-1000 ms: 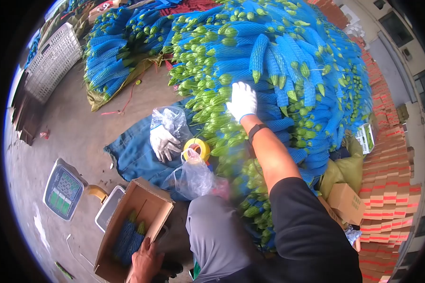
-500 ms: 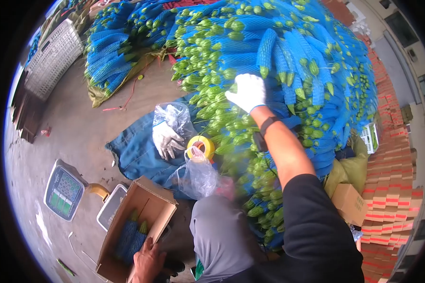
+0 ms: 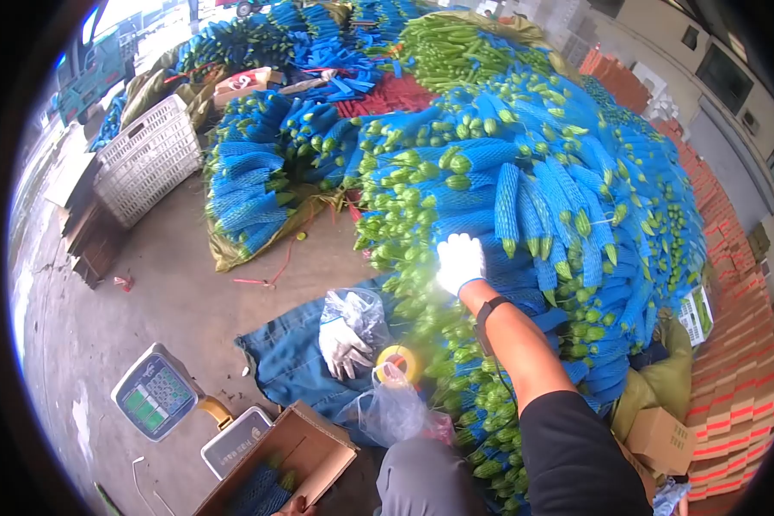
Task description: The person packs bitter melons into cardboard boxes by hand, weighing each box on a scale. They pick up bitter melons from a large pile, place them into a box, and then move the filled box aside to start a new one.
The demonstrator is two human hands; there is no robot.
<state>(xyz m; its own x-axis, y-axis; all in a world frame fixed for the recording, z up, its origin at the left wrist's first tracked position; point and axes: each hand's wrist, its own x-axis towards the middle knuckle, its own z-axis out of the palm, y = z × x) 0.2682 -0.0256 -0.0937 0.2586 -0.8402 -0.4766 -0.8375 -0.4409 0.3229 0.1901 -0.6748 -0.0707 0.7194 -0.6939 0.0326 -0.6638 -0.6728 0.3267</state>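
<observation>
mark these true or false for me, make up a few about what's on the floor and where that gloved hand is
1. The right hand wears a white glove and rests on the pile of green gourds. True.
2. A weighing scale sits on the floor left of the cardboard box. True.
3. The yellow tape roll lies inside the cardboard box. False: it lies on the blue cloth, beside a spare glove.
4. The white crate sits on top of the gourd pile. False: it stands on the floor, left of the piles.
5. The net sleeves on the gourds are red. False: they are blue.
</observation>
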